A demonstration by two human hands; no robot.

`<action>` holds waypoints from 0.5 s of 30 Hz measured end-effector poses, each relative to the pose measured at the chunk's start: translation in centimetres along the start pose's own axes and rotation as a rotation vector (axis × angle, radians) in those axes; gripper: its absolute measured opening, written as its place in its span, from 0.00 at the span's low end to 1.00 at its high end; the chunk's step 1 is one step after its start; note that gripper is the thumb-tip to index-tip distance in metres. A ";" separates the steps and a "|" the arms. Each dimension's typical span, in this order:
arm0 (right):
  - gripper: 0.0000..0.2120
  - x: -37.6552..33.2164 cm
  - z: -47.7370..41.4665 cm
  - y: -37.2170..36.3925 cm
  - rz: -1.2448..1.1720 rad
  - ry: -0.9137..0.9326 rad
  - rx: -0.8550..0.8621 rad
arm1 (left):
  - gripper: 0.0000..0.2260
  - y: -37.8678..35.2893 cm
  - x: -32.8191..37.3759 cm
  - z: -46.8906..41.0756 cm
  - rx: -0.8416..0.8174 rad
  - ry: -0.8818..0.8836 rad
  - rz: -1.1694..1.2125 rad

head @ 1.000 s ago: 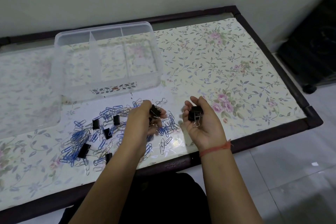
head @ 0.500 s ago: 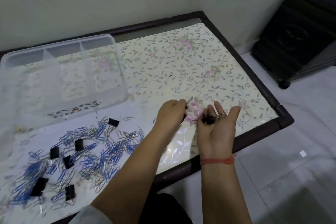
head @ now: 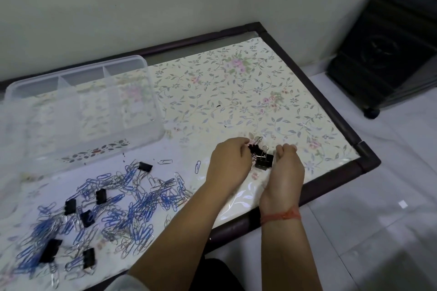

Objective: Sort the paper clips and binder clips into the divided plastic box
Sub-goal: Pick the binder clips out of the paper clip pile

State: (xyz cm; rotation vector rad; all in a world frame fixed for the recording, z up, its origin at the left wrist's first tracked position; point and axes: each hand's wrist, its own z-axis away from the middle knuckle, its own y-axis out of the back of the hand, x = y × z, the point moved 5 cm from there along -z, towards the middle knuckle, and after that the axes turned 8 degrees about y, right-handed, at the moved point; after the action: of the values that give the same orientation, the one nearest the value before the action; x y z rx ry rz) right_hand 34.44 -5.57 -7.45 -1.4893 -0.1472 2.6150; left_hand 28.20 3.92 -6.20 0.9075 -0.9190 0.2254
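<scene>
A clear divided plastic box (head: 151, 92) stands at the back left of the table, its compartments holding nothing I can see. A pile of blue and silver paper clips (head: 123, 201) lies at the front left, with several black binder clips (head: 101, 196) mixed in. To the pile's right, my right hand (head: 287, 170) is cupped around a cluster of black binder clips (head: 264, 160). My left hand (head: 228, 164) pinches a small binder clip (head: 253, 147) against that cluster. Both hands hover near the table's front right edge.
The floral table (head: 236, 101) has a dark raised frame, its corner (head: 366, 160) just right of my hands. Two loose paper clips (head: 165, 162) lie between the pile and my left hand. A dark speaker-like box (head: 383, 49) stands on the floor to the right.
Both hands have moved right, away from the pile. My left hand carried a binder clip over and now presses it to the clips in my right hand, whose fingers have curled around them.
</scene>
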 end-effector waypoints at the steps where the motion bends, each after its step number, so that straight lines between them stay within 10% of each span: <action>1: 0.12 -0.2 0.5 0.0 0.012 0.047 0.002 | 0.17 0.5 -0.1 0.4 0.037 -0.019 -0.023; 6: 0.11 1.0 3.0 -0.7 0.167 0.213 -0.096 | 0.12 4.5 -2.1 2.9 0.260 -0.055 -0.059; 15: 0.12 7.5 10.2 -6.7 0.832 0.434 -0.819 | 0.11 14.6 -11.4 8.8 0.510 0.125 -0.404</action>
State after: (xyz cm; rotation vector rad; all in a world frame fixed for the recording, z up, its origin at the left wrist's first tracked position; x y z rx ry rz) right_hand 22.31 2.07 -7.66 -2.8781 -0.7719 2.8271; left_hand 8.31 8.52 -4.00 1.5108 -0.5489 0.1670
